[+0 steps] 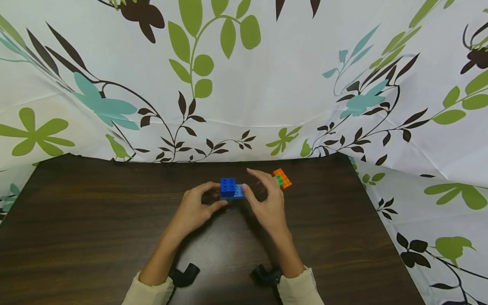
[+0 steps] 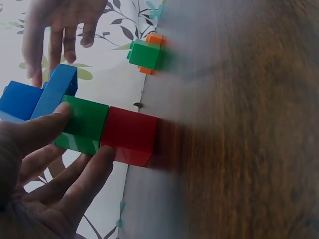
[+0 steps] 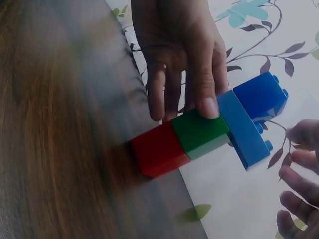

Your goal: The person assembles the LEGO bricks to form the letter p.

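A stack of toy building bricks stands upright near the table's far middle. Lowest is a red brick, with a green brick on it. Across the green one lies a longer light blue brick, jutting out to the right, and a dark blue brick tops its left end. My left hand pinches the green brick between thumb and fingers. To the right of the stack, my right hand is spread with fingers loosely bent, its thumb close by the light blue brick's free end. Nothing shows in its grasp.
Behind my right hand lies an orange brick with a smaller green brick attached. The dark wooden table ends at a leaf-patterned cloth along the back and sides. Black wrist devices sit near both sleeves.
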Demonstrator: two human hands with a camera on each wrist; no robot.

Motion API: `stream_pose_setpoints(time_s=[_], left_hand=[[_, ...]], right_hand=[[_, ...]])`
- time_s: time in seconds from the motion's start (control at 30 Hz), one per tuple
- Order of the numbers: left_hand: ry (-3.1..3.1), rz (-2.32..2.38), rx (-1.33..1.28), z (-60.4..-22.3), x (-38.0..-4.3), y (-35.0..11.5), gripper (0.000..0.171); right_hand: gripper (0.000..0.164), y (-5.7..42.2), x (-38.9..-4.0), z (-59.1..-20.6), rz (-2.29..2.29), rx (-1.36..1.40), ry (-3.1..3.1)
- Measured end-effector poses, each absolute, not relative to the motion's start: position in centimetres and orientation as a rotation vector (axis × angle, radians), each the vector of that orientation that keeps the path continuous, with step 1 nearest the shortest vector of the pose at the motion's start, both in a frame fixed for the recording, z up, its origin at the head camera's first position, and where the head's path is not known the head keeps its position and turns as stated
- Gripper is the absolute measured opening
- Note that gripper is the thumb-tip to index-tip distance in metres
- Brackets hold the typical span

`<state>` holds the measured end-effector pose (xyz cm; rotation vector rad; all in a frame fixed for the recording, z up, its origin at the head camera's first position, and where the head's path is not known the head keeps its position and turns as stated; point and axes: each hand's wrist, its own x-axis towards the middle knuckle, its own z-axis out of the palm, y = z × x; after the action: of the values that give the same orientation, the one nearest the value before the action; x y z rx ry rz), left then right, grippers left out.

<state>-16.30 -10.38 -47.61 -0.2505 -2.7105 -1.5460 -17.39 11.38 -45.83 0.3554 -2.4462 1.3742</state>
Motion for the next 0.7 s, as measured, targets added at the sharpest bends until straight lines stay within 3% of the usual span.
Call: stream_pose_setpoints(time_s=[0.47,0.7], left_hand=[[-2.56,-1.79,-0.3,-46.7,-16.1,-11.0,0.057],[-2.472,-1.874,-0.323,-46.0,-15.8,-10.8,0.054]], right_hand=[[0.05,14.4,-18.9,-46.3,1.268,-0.018,-2.526],[0.058,16.2,-19.6,-47.0,1.184,-0.216,-2.632]])
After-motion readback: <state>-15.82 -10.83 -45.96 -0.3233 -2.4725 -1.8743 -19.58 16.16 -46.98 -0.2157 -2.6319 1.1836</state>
